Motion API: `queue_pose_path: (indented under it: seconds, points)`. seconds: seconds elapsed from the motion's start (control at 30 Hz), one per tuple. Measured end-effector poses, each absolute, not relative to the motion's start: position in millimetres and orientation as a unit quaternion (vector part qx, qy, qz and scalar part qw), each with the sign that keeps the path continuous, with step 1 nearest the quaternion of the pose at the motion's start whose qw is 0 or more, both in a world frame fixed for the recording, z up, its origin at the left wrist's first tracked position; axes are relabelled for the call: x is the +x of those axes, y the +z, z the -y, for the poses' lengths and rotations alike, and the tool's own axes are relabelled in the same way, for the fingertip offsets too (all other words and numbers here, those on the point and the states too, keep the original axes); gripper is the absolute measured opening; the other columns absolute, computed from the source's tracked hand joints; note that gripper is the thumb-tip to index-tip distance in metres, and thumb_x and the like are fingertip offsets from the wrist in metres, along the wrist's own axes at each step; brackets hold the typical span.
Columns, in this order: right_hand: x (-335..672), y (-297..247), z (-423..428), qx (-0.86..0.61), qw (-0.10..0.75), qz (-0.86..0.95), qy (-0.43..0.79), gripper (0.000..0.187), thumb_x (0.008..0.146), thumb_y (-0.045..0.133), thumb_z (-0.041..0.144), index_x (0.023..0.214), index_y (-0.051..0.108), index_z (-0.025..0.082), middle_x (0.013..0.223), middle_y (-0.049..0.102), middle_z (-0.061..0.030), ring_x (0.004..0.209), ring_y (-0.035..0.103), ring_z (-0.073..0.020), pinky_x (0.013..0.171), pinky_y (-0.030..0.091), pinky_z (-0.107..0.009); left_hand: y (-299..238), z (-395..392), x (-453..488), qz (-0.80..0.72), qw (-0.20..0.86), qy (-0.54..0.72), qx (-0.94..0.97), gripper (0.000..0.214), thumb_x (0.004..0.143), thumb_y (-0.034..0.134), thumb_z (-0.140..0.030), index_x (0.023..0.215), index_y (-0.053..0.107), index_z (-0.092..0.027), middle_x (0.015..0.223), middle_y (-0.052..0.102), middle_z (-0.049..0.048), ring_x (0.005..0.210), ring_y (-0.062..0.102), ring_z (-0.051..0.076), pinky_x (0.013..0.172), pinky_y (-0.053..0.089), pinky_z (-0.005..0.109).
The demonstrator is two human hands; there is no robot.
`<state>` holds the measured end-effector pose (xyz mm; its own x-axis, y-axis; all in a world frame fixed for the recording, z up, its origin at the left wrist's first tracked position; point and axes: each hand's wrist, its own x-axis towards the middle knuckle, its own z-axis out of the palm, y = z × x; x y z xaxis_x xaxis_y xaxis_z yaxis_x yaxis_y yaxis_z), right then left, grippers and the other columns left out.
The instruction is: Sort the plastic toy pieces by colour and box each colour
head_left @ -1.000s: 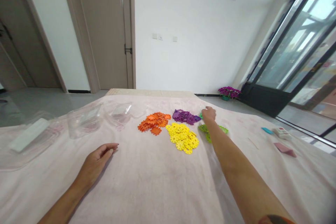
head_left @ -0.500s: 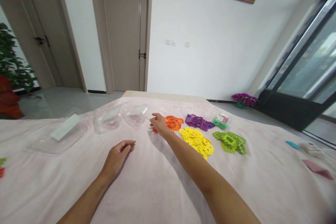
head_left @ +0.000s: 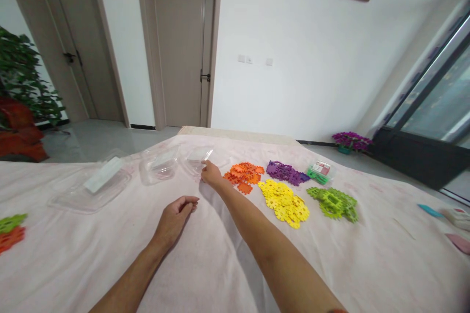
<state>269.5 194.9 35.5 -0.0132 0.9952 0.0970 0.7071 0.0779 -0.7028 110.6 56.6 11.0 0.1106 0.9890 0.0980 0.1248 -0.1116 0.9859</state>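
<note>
My right hand [head_left: 211,174] is stretched out at the near right edge of a small clear plastic box [head_left: 198,154], its fingers bent and closed at the box's rim. Just right of it lies a pile of orange gear-edged discs [head_left: 244,174]. My left hand [head_left: 176,217] rests on the pale pink cloth [head_left: 205,259], fingers loosely curled together, with nothing visible in them. Yellow discs [head_left: 284,201], purple discs [head_left: 284,172] and green discs [head_left: 334,203] lie in separate piles to the right.
More clear plastic containers stand left: a medium one [head_left: 161,164] and a large one [head_left: 91,190], each bearing a white label. A small labelled box [head_left: 320,172] with green pieces sits behind the green pile. Green and orange gear pieces [head_left: 12,232] lie at the far left.
My right hand has moved left from the orange pile to the small clear box, and its fingers have bent. The left hand stays nearly in place. The view has turned slightly left.
</note>
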Motion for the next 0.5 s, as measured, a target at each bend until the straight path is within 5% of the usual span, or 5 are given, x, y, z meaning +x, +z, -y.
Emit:
queue_pose_path:
  seconds: [0.33, 0.5]
  points:
    - [303, 48, -152, -0.63, 0.323, 0.661, 0.248, 0.035, 0.077, 0.056, 0.004, 0.106, 0.068, 0.019, 0.088, 0.072, -0.0034, 0.082, 0.068, -0.0171, 0.078, 0.051, -0.026, 4, -59, 107, -0.479, 0.464, 0.504, 0.549, 0.039, 0.077, 0.063, -0.044, 0.101, 0.072, -0.015, 0.098, 0.074, 0.0091, 0.09, 0.069, 0.022, 0.088, 0.053, 0.037]
    - [340, 53, -107, -0.593, 0.365, 0.625, 0.354, 0.028, 0.07, 0.056, 0.003, 0.092, 0.064, 0.017, 0.072, 0.066, -0.0006, 0.062, 0.064, -0.0137, 0.062, 0.052, -0.024, 2, -61, 98, -0.539, 0.306, 0.607, 0.498, 0.036, 0.085, 0.056, -0.041, 0.109, 0.069, -0.018, 0.107, 0.072, 0.008, 0.095, 0.067, 0.022, 0.086, 0.053, 0.036]
